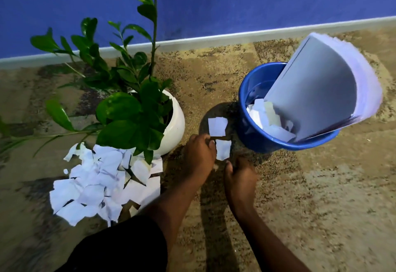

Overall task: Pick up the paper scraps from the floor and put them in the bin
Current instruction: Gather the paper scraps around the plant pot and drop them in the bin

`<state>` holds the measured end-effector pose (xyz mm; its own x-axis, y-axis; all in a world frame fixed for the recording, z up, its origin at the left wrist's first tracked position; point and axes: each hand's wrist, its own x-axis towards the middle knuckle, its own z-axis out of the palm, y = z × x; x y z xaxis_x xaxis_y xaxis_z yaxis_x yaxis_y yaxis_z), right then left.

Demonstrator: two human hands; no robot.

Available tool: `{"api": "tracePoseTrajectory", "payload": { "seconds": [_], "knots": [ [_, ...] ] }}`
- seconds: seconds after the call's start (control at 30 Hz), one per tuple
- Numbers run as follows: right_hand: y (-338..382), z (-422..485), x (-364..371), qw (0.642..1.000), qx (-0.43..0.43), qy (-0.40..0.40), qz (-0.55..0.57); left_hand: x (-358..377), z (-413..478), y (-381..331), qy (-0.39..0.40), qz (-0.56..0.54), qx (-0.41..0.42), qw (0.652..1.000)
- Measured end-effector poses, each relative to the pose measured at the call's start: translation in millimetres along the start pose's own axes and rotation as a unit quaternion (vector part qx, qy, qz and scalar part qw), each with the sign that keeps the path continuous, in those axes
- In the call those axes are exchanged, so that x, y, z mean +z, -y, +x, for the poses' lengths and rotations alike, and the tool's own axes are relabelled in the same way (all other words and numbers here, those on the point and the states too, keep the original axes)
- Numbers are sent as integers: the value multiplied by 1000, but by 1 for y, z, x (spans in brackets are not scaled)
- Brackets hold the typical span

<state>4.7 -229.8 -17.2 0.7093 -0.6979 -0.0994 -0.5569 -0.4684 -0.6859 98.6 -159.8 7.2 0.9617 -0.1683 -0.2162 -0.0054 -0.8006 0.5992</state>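
1. Hands close together, low on the carpet (300,186): left hand (199,156) with fingers curled at the left edge of a small scrap (223,149), right hand (240,177) knuckles-down just below it, thumb near its lower corner. Impossible to tell whether either truly pinches the paper.
2. Second small scrap (217,126) lying just beyond, nearer the bin (252,126). Large heap of paper scraps (102,186) well to the left, against a white plant pot (175,121) and partly under its leaves (120,108).
3. Bin just right of the hands, already holding torn pieces, with a thick sheaf of sheets (317,96) leaning out over the rim.
4. Likely trouble: thin flat paper clinging to the carpet and slipping from fingertips. Sheaf covering much of the bin mouth, so apt to deflect dropped scraps back to the floor, or to tip out if knocked. Leaves easily snagged when reaching into the heap.
5. Scraps white, thin, roughly rectangular with torn edges. Carpet short, speckled tan and brown. Bin round, smooth, glossy blue plastic. Pot rounded and glossy.
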Motion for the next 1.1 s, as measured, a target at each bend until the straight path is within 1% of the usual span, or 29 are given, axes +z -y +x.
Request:
{"api": "tracePoseTrajectory", "payload": {
  "seconds": [0.07,0.17,0.27,0.33,0.37,0.4,0.43,0.47,0.5,0.53,0.57,0.6,0.67,0.73,0.77,0.8,0.83,0.87,0.9,1.0,1.1],
  "knots": [
    [-7,9,13,999,28,21,-5,4,9,0,13,32,3,999],
    [-6,22,22,998,32,46,-13,11,24,-3,27,48,11,998],
    [-10,35,34,996,41,74,-32,17,41,-7,35,64,-17,997],
    [-16,40,46,994,60,75,-43,22,52,-9,31,79,-46,995],
    [-15,41,49,995,76,64,-18,25,56,-10,26,81,-64,994],
    [-16,42,50,992,105,55,31,27,60,-11,24,78,-85,993],
    [-19,44,51,986,139,50,76,31,64,-11,24,76,-106,991],
    [-22,45,49,975,182,62,111,34,67,-12,26,78,-124,989],
    [-23,46,46,958,234,103,132,38,71,-11,27,84,-137,987],
    [-25,47,46,932,289,158,151,40,74,-12,28,88,-148,985],
    [-28,48,44,913,321,198,158,41,77,-13,28,90,-155,983],
    [-31,51,43,900,342,216,166,41,80,-15,28,89,-164,982],
    [-35,56,41,889,362,215,177,43,84,-17,28,90,-177,980],
    [-29,54,38,891,354,221,181,47,84,-18,29,98,-170,980],
    [-24,52,38,905,326,201,187,50,85,-18,28,105,-162,981],
    [-21,50,39,929,276,152,192,52,85,-18,27,109,-156,981],
    [-18,48,37,952,222,80,196,53,86,-18,28,109,-152,982],
    [-15,47,37,963,180,27,201,51,85,-19,29,104,-149,983],
    [-12,46,37,967,156,6,202,52,85,-20,32,102,-146,983],
    [-20,46,42,973,134,17,185,49,82,-23,53,99,-140,984],
    [-24,48,41,973,117,33,195,45,76,-24,87,80,-158,980]
  ]
}}
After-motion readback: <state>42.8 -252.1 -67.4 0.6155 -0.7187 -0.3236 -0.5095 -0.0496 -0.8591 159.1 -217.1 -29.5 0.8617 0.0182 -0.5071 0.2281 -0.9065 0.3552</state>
